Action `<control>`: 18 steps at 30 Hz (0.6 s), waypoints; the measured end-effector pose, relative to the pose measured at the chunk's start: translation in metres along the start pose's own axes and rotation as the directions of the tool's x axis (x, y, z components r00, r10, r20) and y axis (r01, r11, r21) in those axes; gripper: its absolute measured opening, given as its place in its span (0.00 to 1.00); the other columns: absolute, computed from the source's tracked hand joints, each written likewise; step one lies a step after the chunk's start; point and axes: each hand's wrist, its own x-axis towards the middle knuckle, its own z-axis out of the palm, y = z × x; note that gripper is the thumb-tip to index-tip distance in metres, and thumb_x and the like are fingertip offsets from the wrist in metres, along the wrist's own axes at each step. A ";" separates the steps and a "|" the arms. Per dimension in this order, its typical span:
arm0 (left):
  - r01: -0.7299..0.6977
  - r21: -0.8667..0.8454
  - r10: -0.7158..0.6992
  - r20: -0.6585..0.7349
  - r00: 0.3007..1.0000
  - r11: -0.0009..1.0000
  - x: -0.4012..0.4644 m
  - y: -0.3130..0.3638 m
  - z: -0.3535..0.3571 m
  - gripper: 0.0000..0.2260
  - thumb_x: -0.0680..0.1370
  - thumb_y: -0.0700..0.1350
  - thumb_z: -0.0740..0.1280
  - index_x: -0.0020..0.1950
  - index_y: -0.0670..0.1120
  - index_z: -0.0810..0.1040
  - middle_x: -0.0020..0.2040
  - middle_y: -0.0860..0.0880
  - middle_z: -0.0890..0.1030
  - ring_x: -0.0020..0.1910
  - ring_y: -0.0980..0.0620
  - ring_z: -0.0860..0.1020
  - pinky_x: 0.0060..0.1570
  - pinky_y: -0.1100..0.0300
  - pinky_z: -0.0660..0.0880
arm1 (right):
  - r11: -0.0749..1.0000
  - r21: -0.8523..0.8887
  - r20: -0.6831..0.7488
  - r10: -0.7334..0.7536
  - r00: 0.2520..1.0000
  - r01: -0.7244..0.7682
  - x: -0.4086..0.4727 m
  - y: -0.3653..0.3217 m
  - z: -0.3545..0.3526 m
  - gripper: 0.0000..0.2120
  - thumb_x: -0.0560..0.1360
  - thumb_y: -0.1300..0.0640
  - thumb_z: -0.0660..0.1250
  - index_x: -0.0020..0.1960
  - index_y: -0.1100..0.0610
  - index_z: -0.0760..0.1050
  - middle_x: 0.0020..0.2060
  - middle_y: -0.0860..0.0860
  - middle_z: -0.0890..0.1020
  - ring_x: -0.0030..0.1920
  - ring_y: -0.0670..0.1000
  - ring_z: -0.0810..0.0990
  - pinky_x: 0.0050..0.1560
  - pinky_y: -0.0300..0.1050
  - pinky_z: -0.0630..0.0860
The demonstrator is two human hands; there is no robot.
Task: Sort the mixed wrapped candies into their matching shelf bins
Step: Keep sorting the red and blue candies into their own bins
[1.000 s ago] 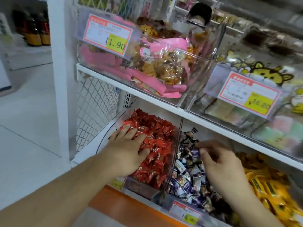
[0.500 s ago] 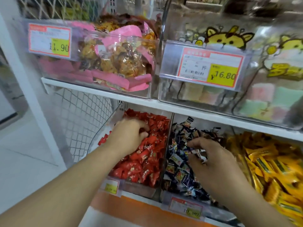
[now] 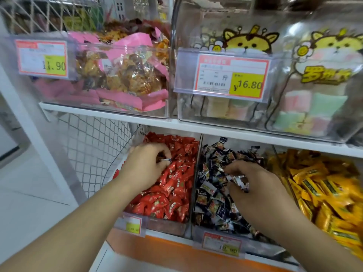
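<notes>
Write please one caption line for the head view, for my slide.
Left hand pinches a dark-wrapped candy over the red candy bin; right hand grips candies in the dark candy bin.

Both forearms reach forward and are bare, the left hand (image 3: 146,165) with fingers curled and pinching a small wrapper at its fingertips, the right hand (image 3: 253,185) curled palm-down, fingers gripping several wrappers.
</notes>
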 end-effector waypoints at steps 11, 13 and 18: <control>0.264 -0.641 -0.150 0.227 0.962 0.720 -0.037 0.059 -0.042 0.10 0.72 0.44 0.80 0.50 0.50 0.84 0.43 0.49 0.87 0.45 0.52 0.86 0.54 0.57 0.80 | 0.966 0.210 -0.032 -0.144 0.989 0.148 -0.001 -0.021 0.007 0.18 0.80 0.50 0.70 0.67 0.37 0.72 0.55 0.31 0.78 0.58 0.33 0.76 0.54 0.27 0.72; 0.311 -0.670 -0.115 0.321 0.940 0.674 -0.044 0.074 -0.039 0.14 0.71 0.46 0.80 0.54 0.49 0.82 0.44 0.49 0.88 0.46 0.52 0.86 0.56 0.54 0.79 | 0.944 0.273 -0.036 -0.183 0.983 0.185 -0.003 -0.027 0.006 0.17 0.79 0.50 0.72 0.64 0.35 0.74 0.54 0.30 0.79 0.58 0.34 0.77 0.56 0.31 0.76; 0.365 -0.712 -0.102 0.385 0.917 0.600 -0.045 0.085 -0.032 0.14 0.75 0.46 0.76 0.59 0.47 0.79 0.47 0.49 0.88 0.49 0.50 0.86 0.56 0.51 0.78 | 0.952 0.260 -0.108 -0.137 0.985 0.161 -0.006 -0.017 -0.003 0.10 0.78 0.55 0.74 0.52 0.39 0.80 0.46 0.34 0.83 0.50 0.38 0.81 0.50 0.37 0.80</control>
